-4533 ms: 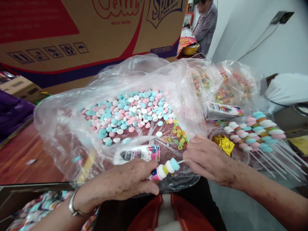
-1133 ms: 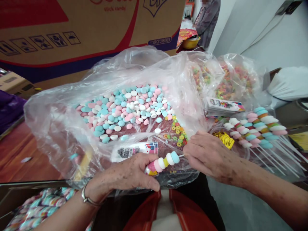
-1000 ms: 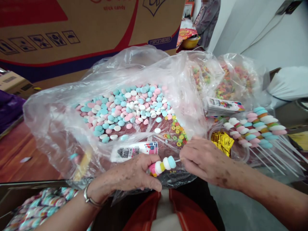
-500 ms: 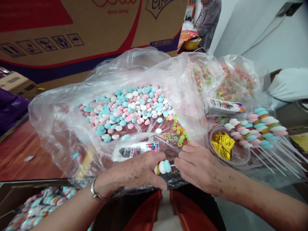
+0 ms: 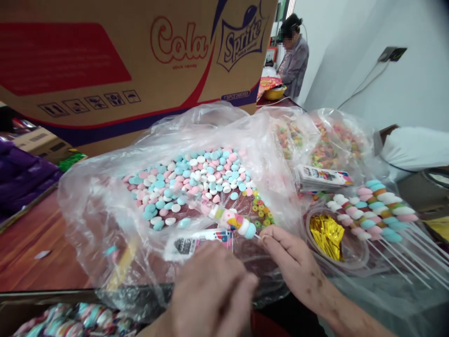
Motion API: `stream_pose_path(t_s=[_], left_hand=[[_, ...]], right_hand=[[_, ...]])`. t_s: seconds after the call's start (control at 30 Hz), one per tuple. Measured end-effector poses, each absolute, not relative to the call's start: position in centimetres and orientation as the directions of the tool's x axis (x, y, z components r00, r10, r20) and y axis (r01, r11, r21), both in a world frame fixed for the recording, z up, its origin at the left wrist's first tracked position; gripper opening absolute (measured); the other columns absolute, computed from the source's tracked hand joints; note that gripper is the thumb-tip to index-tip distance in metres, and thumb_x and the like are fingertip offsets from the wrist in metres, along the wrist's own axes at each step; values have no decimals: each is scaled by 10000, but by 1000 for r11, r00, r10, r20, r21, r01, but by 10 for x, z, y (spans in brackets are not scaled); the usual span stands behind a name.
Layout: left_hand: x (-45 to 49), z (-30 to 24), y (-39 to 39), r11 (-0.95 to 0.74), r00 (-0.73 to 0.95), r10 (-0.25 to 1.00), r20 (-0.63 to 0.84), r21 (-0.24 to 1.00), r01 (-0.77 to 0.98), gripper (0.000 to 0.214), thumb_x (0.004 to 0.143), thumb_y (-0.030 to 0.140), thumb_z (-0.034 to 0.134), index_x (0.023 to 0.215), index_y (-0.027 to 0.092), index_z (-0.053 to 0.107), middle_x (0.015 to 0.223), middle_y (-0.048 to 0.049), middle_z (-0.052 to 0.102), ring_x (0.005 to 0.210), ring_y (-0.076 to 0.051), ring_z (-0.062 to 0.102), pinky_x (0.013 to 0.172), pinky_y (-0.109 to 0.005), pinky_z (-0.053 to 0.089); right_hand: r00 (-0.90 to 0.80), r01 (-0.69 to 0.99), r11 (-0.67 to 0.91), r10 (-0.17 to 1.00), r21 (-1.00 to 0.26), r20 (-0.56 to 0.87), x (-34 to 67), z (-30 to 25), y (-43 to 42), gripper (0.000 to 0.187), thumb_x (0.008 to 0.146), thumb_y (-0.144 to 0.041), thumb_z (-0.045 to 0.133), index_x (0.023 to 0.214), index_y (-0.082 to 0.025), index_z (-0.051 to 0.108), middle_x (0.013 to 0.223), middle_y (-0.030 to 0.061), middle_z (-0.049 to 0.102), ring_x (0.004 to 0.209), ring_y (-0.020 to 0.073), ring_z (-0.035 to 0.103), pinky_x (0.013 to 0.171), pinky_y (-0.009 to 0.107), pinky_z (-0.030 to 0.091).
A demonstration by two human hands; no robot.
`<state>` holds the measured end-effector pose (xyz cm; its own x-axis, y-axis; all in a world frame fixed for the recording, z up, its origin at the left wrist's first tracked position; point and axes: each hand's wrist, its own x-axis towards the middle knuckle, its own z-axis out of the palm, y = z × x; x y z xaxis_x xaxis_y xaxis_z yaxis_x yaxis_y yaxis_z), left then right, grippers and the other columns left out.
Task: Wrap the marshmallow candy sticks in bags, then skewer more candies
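Pastel candy skewer (image 5: 230, 218), right hand (image 5: 290, 256) pinching its stick (image 5: 257, 237), left hand (image 5: 212, 286) blurred (grip unclear).

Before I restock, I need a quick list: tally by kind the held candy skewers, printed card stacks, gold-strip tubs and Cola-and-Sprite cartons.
Held candy skewers: 1
Printed card stacks: 2
Gold-strip tubs: 1
Cola-and-Sprite cartons: 1
Total: 5

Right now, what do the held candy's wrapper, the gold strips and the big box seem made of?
Wrapper: probably thin, glossy plastic film; see-through at its far end, though blurred. Gold strips: shiny metallic foil or coated film, from bright glints. Box: matte cardboard, likely; brown, printed face.
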<state>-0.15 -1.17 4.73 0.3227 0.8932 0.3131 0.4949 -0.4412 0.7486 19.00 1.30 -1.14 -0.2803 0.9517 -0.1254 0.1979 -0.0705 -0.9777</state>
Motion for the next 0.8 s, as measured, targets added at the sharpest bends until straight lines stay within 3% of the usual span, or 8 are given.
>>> stream_pose_path(t_s=[0.07, 0.13, 0.23, 0.3, 0.43, 0.53, 0.63, 0.8], left_hand=[[-15, 36, -6, -106, -49, 990, 136, 916, 388, 110, 847, 285, 632, 749, 235, 626, 649, 2, 584, 613, -166, 532, 603, -285, 444], [-24, 26, 6, 45, -237, 971, -33, 998, 47, 161, 807, 361, 687, 882, 228, 636, 792, -2, 629, 752, -174, 590, 671, -273, 482], [-25, 19, 27, -20, -186, 980, -72, 891, -453, 362, 689, 393, 787, 953, 201, 633, 972, -38, 665, 944, -221, 626, 827, -337, 510], [-18, 20, 38, -55, -120, 992, -23, 794, -605, 391, 674, 418, 793, 946, 178, 647, 1055, -79, 675, 1012, -251, 626, 875, -370, 505], [-2, 26, 48, -68, -81, 997, 17, 721, -690, 316, 732, 352, 773, 952, 165, 646, 816, -20, 667, 772, -172, 653, 757, -307, 534], [11, 24, 47, 5, 5, 1000, -2, 674, -739, 234, 760, 311, 761, 866, 180, 599, 589, 74, 483, 511, -70, 500, 555, -200, 457], [22, 15, 42, 58, 63, 998, -15, 648, -760, 214, 788, 303, 741, 857, 180, 580, 572, 83, 432, 481, -54, 428, 525, -188, 413], [24, 4, 34, 115, 115, 992, -43, 657, -745, 198, 836, 347, 684, 849, 178, 584, 618, 57, 479, 539, -76, 489, 566, -211, 428]], right_hand=[[-262, 63, -197, 943, -978, -206, 189, -14, 13, 274, 932, -408, 475, 767, -192, 507, 663, -40, 413, 597, 101, 347, 524, 223, 261], [-295, -125, -321, 916, -939, -273, 185, -17, 12, 246, 903, -390, 533, 769, -183, 525, 652, -47, 394, 562, 84, 291, 503, 224, 201], [-386, -331, -458, 864, -825, -324, 175, -17, 8, 239, 865, -360, 593, 742, -165, 529, 608, -58, 357, 529, 70, 235, 496, 234, 153], [-438, -380, -514, 832, -769, -340, 166, -15, 4, 253, 853, -354, 611, 718, -159, 523, 579, -64, 343, 515, 66, 233, 494, 236, 153], [-497, -390, -574, 789, -720, -360, 152, -14, -2, 277, 849, -356, 622, 692, -157, 510, 549, -68, 345, 486, 57, 231, 480, 240, 147], [-484, -418, -579, 794, -700, -368, 144, -14, -3, 281, 831, -362, 641, 687, -160, 508, 540, -73, 341, 476, 52, 224, 475, 238, 142], [-452, -471, -561, 816, -681, -359, 136, -13, -2, 278, 803, -363, 665, 690, -160, 513, 530, -81, 328, 477, 51, 224, 474, 230, 144], [-450, -496, -557, 821, -666, -351, 133, -15, 1, 267, 778, -362, 678, 701, -164, 516, 523, -89, 319, 464, 47, 200, 463, 226, 137]])
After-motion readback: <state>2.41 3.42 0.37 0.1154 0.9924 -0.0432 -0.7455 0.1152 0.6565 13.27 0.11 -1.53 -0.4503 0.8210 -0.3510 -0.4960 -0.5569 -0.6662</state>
